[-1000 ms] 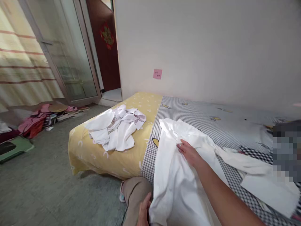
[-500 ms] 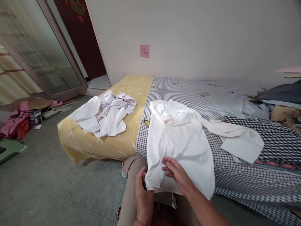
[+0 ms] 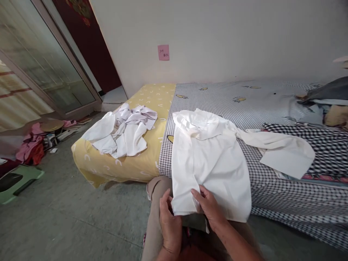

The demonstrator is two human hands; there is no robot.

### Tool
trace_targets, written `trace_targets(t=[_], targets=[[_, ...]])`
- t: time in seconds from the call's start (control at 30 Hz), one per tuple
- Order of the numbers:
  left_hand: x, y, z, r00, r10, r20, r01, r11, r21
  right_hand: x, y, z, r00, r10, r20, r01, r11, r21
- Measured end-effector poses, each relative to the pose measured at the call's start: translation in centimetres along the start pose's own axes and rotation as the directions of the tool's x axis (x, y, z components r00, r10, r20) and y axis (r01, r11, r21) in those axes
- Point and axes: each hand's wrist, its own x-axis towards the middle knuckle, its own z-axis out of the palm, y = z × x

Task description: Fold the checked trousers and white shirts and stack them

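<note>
Head view gives me a pale wall [image 3: 231, 32] across the top of my feed, with the grey floor [image 3: 59, 214] at lower left. Against the wall I make out a bed, its right part under a checked sheet [image 3: 261, 108] with small yellow motifs, its left part under a yellow cloth [image 3: 148, 95] with white curved marks. Front and centre I have the white garment [image 3: 217, 159]: its upper part lies bunched on the checked sheet, its lower part reaches over the bed's edge to the beige trousers [image 3: 156, 224], and a long pale strip trails from it to the right. A crumpled heap of white clothes [image 3: 130, 139] sits on the yellow cloth, well apart from the garment. At far left I see a green stool [image 3: 25, 177] on the floor. My left hand [image 3: 170, 226] is at the garment's lower left corner, fingers raised and loosely curved; I cannot tell whether they pinch the cloth. My right hand [image 3: 210, 208] lays its thumb over the edge of a folded strip, index finger close by, the others mostly hidden, so I cannot tell whether it pinches. Smallest is a pink note [image 3: 163, 52] on the wall, its marks too small for me to read.
</note>
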Motion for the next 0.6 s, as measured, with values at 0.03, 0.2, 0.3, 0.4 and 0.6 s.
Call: trace_targets(t=[0.03,0.2,0.3,0.4,0.6], targets=[[0.0,0.1,-0.1,1.000,0.020,0.005,-0.020,0.999,0.032,-0.1,0.2,-0.4,0.999,-0.046,-0.020,0.045,0.997,-0.061],[-0.1,0.4,-0.3,0.998,0.051,0.032,-0.056,0.987,0.153,-0.4,0.9,-1.2,0.995,-0.083,-0.064,0.071,0.983,-0.167],[-0.1,0.5,-0.5,0.996,0.068,0.057,-0.077,0.981,0.176,-0.3,1.1,-1.0,0.996,-0.081,-0.036,0.075,0.986,-0.146],[-0.1,0.9,-0.6,0.994,0.083,0.067,-0.094,0.977,0.193,-0.1,1.3,-1.0,0.994,-0.101,-0.048,0.091,0.982,-0.168],[-0.2,1.3,-0.9,0.992,0.083,0.092,-0.101,0.971,0.216,-1.0,1.3,-1.5,0.951,-0.255,-0.178,0.181,0.920,-0.348]])
